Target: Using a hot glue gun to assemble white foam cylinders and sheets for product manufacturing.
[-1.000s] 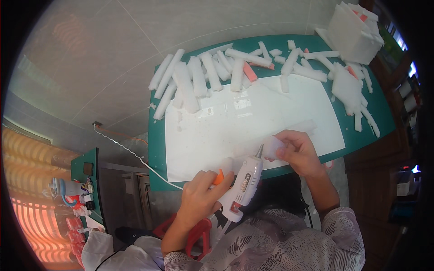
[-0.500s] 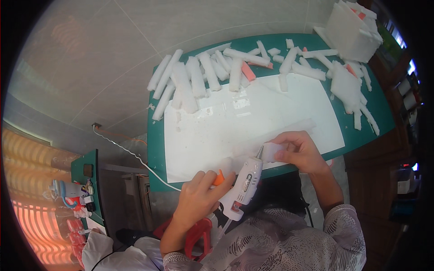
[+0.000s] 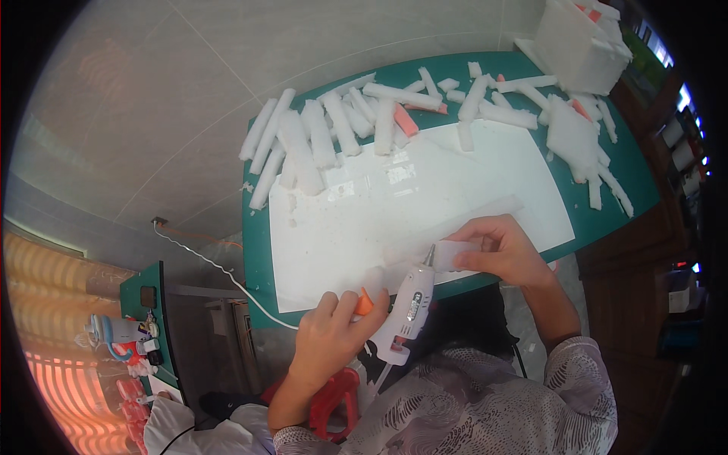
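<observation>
Right now we have our left hand (image 3: 327, 341) wrapped around the handle of a white glue gun (image 3: 407, 312), a finger resting on its orange trigger (image 3: 364, 303), and its nozzle tip meets a small white foam piece (image 3: 453, 254). We pinch that piece between the closed fingers of our right hand (image 3: 506, 250), just above the near edge of the green table (image 3: 633, 186). Under both hands lies a big white sheet (image 3: 425, 197) covering most of the tabletop. Along its far edge we see a scatter of white foam strips (image 3: 311, 144), with an orange-pink strip (image 3: 406, 121) among them. A white foam box (image 3: 580, 42) stands at the far right corner. To our left, lower down, a smaller green stand (image 3: 148, 296) carries small colourful items, too tiny to tell apart. A thin white cord (image 3: 220, 269) runs across the floor toward the table
</observation>
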